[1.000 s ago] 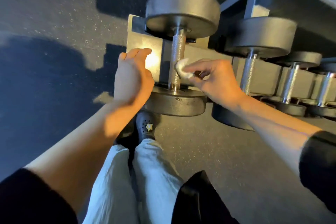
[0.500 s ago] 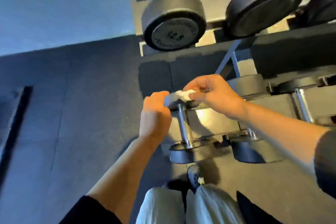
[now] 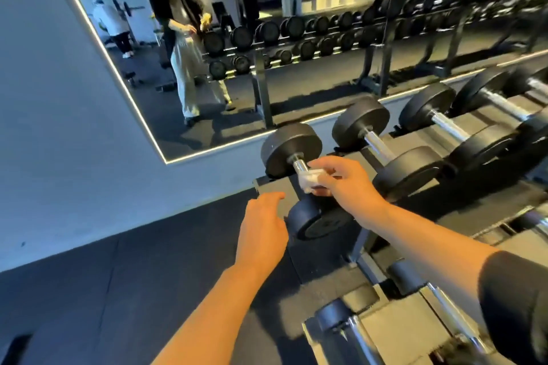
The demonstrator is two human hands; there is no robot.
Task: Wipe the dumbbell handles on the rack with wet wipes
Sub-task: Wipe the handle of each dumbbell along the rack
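Right hand wiped the end dumbbell on the top rack shelf.

The right hand (image 3: 345, 184) pinched the wet wipe (image 3: 308, 179) around the dumbbell handle (image 3: 301, 165), whose long axis ran away from the person toward the mirror (image 3: 267, 38). The left hand (image 3: 262, 228), fingers relaxed, hovered just left, holding nothing.

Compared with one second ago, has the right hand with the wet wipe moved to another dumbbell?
Yes. The right hand went up the rack, from a lower dumbbell's handle to the end top-tier dumbbell, where it holds the wet wipe on the handle.
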